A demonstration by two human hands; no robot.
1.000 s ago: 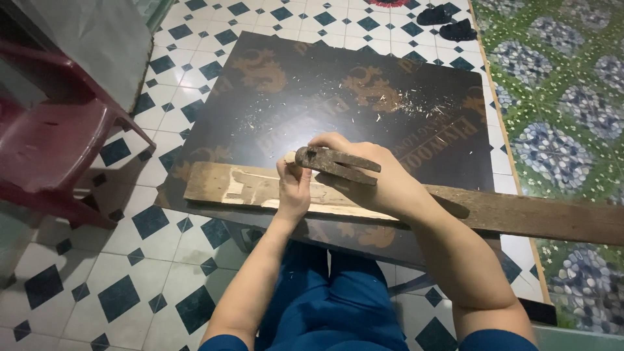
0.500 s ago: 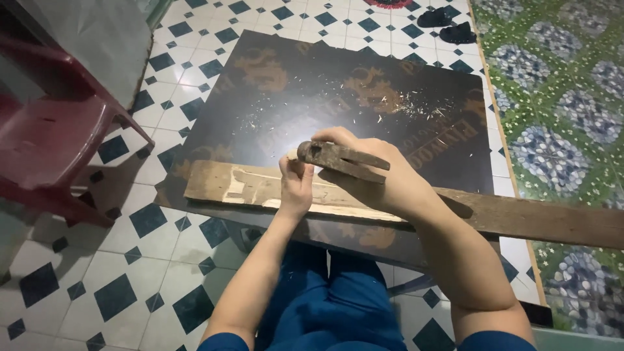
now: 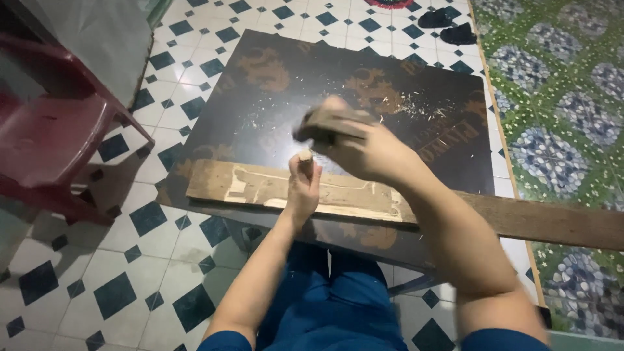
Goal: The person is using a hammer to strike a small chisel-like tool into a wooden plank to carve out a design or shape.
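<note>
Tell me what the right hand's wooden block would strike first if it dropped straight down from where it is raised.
Most likely the top of the chisel handle gripped upright in the left hand, with the plank beneath. The right hand and wooden block are motion-blurred, so alignment is uncertain.

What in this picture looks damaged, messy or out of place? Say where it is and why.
The wooden plank shows pale gouged patches where its dark surface is cut away, by the left hand. Light chips lie scattered over the dark board beyond the right hand. The plank's right end overhangs the board's edge.
</note>
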